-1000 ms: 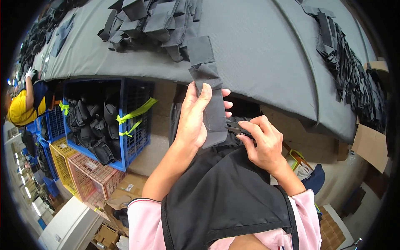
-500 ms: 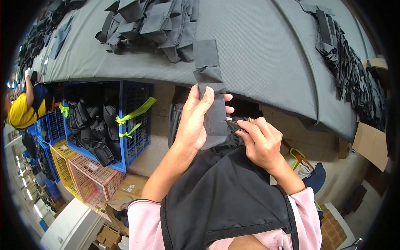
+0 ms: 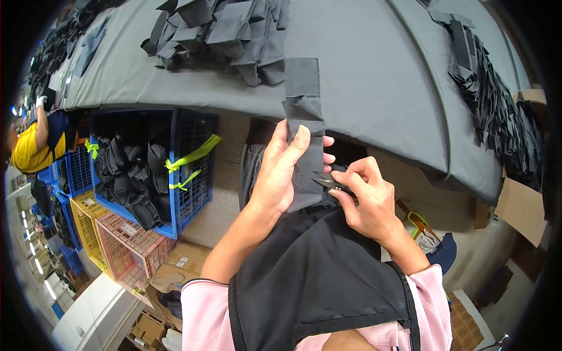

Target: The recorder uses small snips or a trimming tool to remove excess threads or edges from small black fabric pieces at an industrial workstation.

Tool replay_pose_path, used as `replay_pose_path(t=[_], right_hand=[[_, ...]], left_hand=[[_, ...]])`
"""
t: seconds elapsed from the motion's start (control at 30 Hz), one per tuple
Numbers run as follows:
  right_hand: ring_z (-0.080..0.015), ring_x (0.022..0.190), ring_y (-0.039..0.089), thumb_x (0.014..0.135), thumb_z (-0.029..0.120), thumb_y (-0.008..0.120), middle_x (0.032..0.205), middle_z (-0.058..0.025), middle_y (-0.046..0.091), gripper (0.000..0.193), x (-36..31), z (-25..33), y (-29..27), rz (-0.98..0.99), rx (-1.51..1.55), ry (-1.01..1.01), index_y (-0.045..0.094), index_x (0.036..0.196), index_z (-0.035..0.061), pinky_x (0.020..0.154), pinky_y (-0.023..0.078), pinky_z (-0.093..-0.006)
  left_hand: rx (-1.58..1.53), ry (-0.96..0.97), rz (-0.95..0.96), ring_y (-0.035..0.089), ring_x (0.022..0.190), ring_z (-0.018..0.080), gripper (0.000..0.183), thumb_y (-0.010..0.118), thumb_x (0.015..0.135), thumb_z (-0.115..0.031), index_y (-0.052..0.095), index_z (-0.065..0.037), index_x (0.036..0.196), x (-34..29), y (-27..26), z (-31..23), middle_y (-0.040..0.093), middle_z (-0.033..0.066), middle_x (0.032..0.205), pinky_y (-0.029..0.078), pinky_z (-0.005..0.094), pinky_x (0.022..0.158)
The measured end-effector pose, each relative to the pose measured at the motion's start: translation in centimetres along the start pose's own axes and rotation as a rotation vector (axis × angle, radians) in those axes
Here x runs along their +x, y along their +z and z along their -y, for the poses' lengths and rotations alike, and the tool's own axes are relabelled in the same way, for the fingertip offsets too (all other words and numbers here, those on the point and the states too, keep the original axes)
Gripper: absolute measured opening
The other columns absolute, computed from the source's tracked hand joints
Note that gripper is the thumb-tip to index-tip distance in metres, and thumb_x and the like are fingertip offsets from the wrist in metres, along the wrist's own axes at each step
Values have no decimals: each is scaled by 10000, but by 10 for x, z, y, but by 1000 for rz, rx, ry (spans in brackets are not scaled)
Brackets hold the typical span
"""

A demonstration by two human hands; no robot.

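My left hand (image 3: 282, 167) grips a long strip of dark grey sewn fabric (image 3: 307, 161), thumb on top and fingertips showing past its right edge. The strip's far end reaches over the edge of the cloth-covered table (image 3: 374, 76). In my right hand (image 3: 370, 196) is a small pair of black thread snips (image 3: 331, 180). Their blades lie parted over the right edge of the strip, near its lower end, where loose threads show. Part of the snips is hidden by my fingers.
Stacked grey fabric pieces (image 3: 234, 35) lie on the table's far side, with a long heap of dark strips (image 3: 492, 99) at right. A blue crate (image 3: 175, 175) of black pouches stands at left, beside a pink crate (image 3: 132, 240). A person in yellow (image 3: 36, 146) works beyond.
The strip and both hands have shifted slightly right in view. The snips' blades, before mostly at the strip's edge, now show parted and reach further over the fabric.
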State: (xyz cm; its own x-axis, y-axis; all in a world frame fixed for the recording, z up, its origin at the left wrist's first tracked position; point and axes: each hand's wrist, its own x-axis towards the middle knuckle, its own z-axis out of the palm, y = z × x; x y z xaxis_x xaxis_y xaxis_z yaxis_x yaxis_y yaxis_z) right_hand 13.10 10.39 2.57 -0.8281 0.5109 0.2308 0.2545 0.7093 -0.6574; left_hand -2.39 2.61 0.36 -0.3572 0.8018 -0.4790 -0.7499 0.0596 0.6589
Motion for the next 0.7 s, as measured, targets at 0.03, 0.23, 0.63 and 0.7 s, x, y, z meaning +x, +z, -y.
replay_pose_path(t=[0.03,0.23,0.63,0.7], right_hand=[[-197,540,527,629,56,768,790,-69,509,300,1,0,1,28,-4,3,629,894,42,476,423,-305],[-197,553,538,621,74,776,757,-69,483,287,1,-4,9,61,-40,-77,617,857,43,475,427,-307],[-221,561,541,602,42,780,726,-72,496,290,7,-4,12,73,52,-74,605,834,43,479,441,-313],[-224,562,542,601,36,779,721,-74,498,289,7,-3,13,71,61,-75,602,830,42,480,443,-313]], left_hand=[[-2,-4,8,663,811,229,329,508,956,-331,457,-73,1153,0,0,0,618,168,1025,569,371,679],[-31,-20,25,659,812,223,340,519,951,-334,461,-62,1148,-2,1,1,612,167,1023,567,360,691],[-42,-39,36,652,841,219,337,506,958,-322,464,-53,1157,-3,0,0,606,171,1037,566,352,701],[-27,-38,35,652,843,217,338,502,960,-324,465,-53,1159,-2,-1,-1,607,171,1038,565,347,707]])
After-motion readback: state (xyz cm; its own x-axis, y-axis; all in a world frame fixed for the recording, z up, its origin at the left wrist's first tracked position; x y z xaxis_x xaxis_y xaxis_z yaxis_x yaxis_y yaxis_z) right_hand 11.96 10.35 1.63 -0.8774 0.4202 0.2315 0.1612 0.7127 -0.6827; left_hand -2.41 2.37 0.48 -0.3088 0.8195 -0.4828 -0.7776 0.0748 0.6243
